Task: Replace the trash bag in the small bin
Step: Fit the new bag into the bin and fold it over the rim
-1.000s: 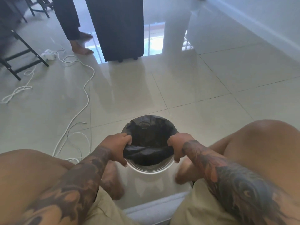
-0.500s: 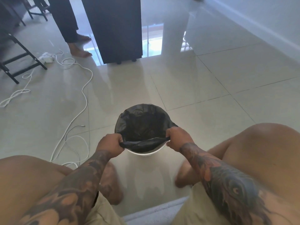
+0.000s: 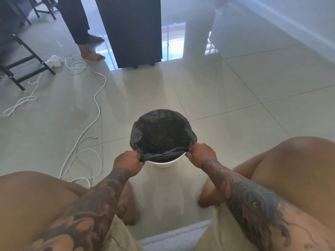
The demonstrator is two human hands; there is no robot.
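Small white bin [image 3: 164,163] on the floor, black trash bag [image 3: 161,134] draped over its far rim. Left hand [image 3: 127,161] and right hand [image 3: 201,153] each pinch the near hem; best stretched evenly, then folded down over the exposed near rim.

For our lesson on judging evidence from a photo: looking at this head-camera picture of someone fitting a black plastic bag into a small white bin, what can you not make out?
Head view only:
- Small white round bin: its far rim and sides, covered by the black plastic trash bag.
- Bag's bottom and any contents: too dark.
- Fingertips of left hand and right hand: curled into the bag's near edge.
- Standing person: cut off above the legs by the top edge.
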